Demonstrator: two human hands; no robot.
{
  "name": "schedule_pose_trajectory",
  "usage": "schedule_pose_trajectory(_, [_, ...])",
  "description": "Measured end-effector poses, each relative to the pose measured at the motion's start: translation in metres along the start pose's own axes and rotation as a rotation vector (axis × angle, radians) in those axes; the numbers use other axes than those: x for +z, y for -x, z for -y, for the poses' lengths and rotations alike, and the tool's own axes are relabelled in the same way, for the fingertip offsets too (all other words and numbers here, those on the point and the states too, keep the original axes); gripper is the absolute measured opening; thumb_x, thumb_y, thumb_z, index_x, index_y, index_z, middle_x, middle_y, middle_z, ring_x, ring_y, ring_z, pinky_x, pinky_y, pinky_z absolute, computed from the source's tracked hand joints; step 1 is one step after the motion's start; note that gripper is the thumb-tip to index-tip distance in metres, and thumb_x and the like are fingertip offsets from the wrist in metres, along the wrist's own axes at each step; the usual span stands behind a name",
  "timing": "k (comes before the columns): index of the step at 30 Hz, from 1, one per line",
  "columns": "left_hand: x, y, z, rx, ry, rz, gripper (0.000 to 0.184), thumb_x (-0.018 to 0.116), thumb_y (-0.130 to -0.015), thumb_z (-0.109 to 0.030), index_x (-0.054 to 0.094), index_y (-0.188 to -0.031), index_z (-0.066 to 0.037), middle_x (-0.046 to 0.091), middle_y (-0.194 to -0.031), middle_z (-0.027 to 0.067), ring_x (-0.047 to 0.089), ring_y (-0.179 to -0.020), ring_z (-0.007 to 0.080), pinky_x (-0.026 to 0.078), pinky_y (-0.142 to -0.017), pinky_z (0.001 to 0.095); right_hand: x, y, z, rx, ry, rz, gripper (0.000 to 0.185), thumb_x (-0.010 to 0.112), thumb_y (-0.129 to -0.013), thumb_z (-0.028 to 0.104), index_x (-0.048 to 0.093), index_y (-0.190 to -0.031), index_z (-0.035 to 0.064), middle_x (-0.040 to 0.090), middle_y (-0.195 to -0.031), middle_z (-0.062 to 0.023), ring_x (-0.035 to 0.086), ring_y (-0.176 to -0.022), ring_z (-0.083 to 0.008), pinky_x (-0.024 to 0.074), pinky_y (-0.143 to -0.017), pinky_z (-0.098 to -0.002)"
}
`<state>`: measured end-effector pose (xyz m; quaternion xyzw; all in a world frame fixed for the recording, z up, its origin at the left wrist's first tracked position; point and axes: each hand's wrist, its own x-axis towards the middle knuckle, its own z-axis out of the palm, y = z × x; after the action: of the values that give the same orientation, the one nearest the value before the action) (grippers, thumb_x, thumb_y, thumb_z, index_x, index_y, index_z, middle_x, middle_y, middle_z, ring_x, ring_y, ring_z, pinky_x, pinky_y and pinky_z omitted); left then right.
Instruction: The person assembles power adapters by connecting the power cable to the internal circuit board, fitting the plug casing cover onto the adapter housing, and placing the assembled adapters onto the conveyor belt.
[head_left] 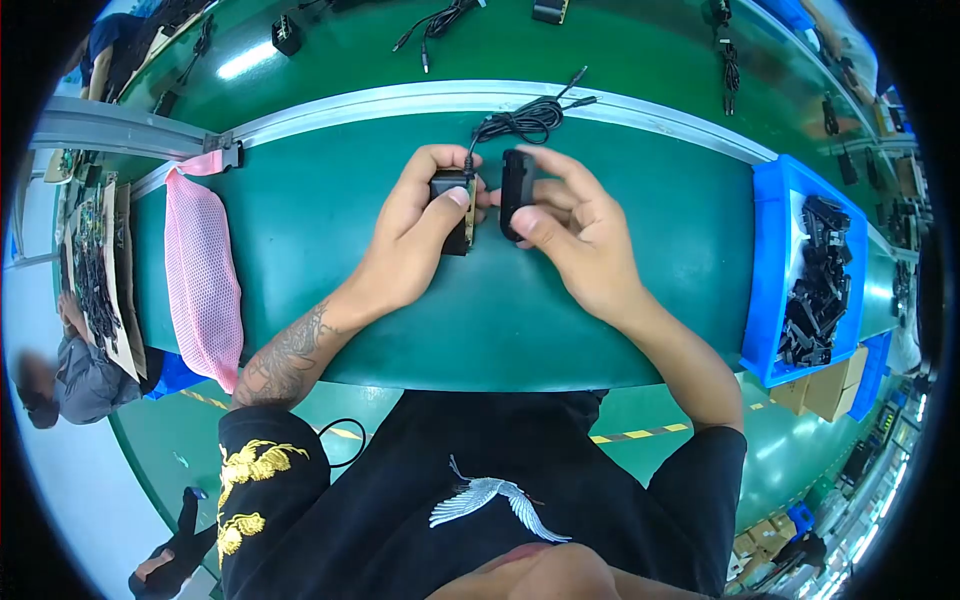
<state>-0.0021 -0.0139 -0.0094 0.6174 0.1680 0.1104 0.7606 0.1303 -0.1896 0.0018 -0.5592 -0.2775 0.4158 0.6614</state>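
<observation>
My left hand (402,232) is closed around a black power adapter housing (455,240), its thumb lying on the top. The edge of a circuit board (472,222) shows along the housing's right side. From the housing's far end runs a black cable (522,122), bundled in loops on the green bench. My right hand (592,235) grips a black plastic cover (516,190) between thumb and fingers, on edge. A small gap separates the cover from the adapter housing. Parts of the right fingers are hidden behind the cover.
A blue bin (757,260) with many black plastic parts stands at the right. A pink mesh bag (203,270) lies at the left. Beyond the metal rail (400,97), a green conveyor surface (350,55) carries adapters and cables. Other people are at both sides.
</observation>
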Motion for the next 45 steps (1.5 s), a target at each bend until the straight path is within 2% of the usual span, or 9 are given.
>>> schedule_pose_trajectory(2, [0.008,0.002,-0.002,0.023,0.008,-0.037,0.032,0.054,-0.11,-0.016,0.049,-0.139,-0.001,0.064,-0.118,0.0088,0.062,-0.103,0.0129,0.052,-0.095,0.0306,0.002,0.001,-0.004,0.064,0.023,-0.028,0.054,0.075,-0.101,0.01,0.052,-0.148,-0.0038,0.073,-0.123,-0.0129,0.07,-0.104,-0.0171,0.057,-0.093,-0.0324])
schedule_pose_trajectory(3, [0.008,0.003,0.0,0.035,-0.025,-0.041,0.033,0.052,-0.11,-0.016,0.049,-0.14,0.0,0.065,-0.123,0.0118,0.063,-0.109,0.0158,0.052,-0.1,0.0329,0.003,0.001,-0.007,0.096,0.035,-0.041,0.054,0.077,-0.099,0.009,0.055,-0.147,-0.0045,0.075,-0.122,-0.013,0.071,-0.102,-0.0167,0.0579,-0.091,-0.0319])
schedule_pose_trajectory(5, [0.007,0.003,0.006,0.055,-0.091,-0.048,0.036,0.048,-0.11,-0.017,0.049,-0.141,0.001,0.067,-0.132,0.0177,0.066,-0.122,0.0217,0.051,-0.109,0.0376,0.007,0.001,-0.012,0.068,0.017,-0.054,0.051,0.078,-0.098,0.007,0.059,-0.145,-0.005,0.075,-0.125,-0.0133,0.072,-0.103,-0.0159,0.0586,-0.09,-0.0312])
schedule_pose_trajectory(8, [0.009,0.005,0.008,0.055,-0.087,-0.064,0.035,0.048,-0.111,-0.017,0.049,-0.142,0.001,0.066,-0.138,0.0219,0.064,-0.128,0.0246,0.049,-0.113,0.0399,0.009,0.003,-0.019,0.06,0.001,-0.069,0.046,0.076,-0.099,0.005,0.063,-0.143,-0.0047,0.073,-0.129,-0.0137,0.072,-0.108,-0.0152,0.0585,-0.094,-0.0307])
schedule_pose_trajectory(12, [0.012,0.006,0.005,0.061,-0.007,-0.084,0.035,0.049,-0.111,-0.017,0.049,-0.141,0.002,0.066,-0.135,0.0221,0.064,-0.13,0.0253,0.05,-0.112,0.0399,0.017,0.005,-0.022,0.008,-0.108,-0.059,0.044,0.071,-0.101,0.002,0.062,-0.144,-0.0055,0.073,-0.129,-0.0131,0.071,-0.112,-0.015,0.0578,-0.098,-0.0304])
schedule_pose_trajectory(23, [0.008,0.006,0.006,0.065,-0.036,-0.082,0.036,0.051,-0.112,-0.019,0.048,-0.14,0.004,0.066,-0.135,0.022,0.065,-0.127,0.0242,0.052,-0.109,0.0385,0.012,0.006,-0.022,0.039,-0.021,-0.022,0.045,0.073,-0.101,0.005,0.062,-0.142,-0.0092,0.073,-0.126,-0.0157,0.07,-0.114,-0.017,0.0573,-0.1,-0.0319])
schedule_pose_trajectory(30, [0.01,0.006,0.007,0.086,0.001,-0.093,0.036,0.052,-0.112,-0.019,0.048,-0.14,0.004,0.064,-0.135,0.0193,0.063,-0.131,0.0254,0.052,-0.11,0.0391,0.012,0.005,-0.027,0.013,-0.042,-0.02,0.042,0.07,-0.102,0.002,0.062,-0.142,-0.0094,0.073,-0.127,-0.0156,0.071,-0.114,-0.0174,0.0574,-0.102,-0.0326])
schedule_pose_trajectory(45, [0.014,0.01,0.006,0.109,0.007,-0.069,0.037,0.053,-0.112,-0.023,0.048,-0.139,0.003,0.062,-0.135,0.0171,0.063,-0.134,0.0289,0.051,-0.112,0.0417,0.016,0.008,-0.022,0.024,-0.004,-0.058,0.04,0.075,-0.099,0.002,0.066,-0.136,-0.0078,0.076,-0.121,-0.0154,0.073,-0.11,-0.0177,0.0602,-0.099,-0.0327])
